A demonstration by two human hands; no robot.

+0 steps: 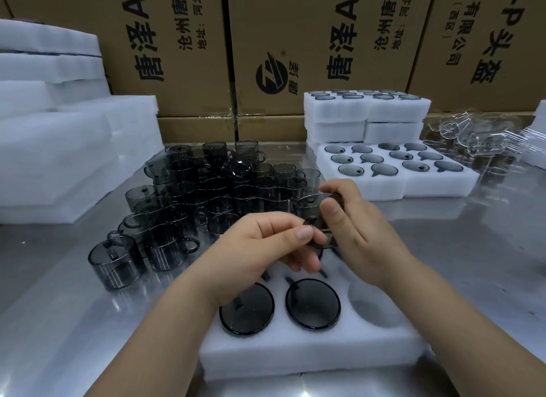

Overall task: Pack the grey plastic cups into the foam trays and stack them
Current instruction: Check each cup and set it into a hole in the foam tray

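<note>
A white foam tray point(310, 355) lies in front of me with two grey cups point(312, 303) seated in its near row and one empty hole point(373, 306) at the right. Above the tray's far row, my left hand point(266, 246) and my right hand point(351, 219) both grip one grey plastic cup point(310, 210), which is tilted between my fingers. Behind my hands, a heap of several loose grey cups point(206, 189) with handles stands on the steel table.
Filled foam trays point(413, 181) lie at the back right, with a stack of more trays point(366, 113) behind them. Empty foam sheets point(59, 136) pile up at the left. Cardboard boxes point(266, 42) line the back. Clear plastic parts point(472, 136) lie at the far right.
</note>
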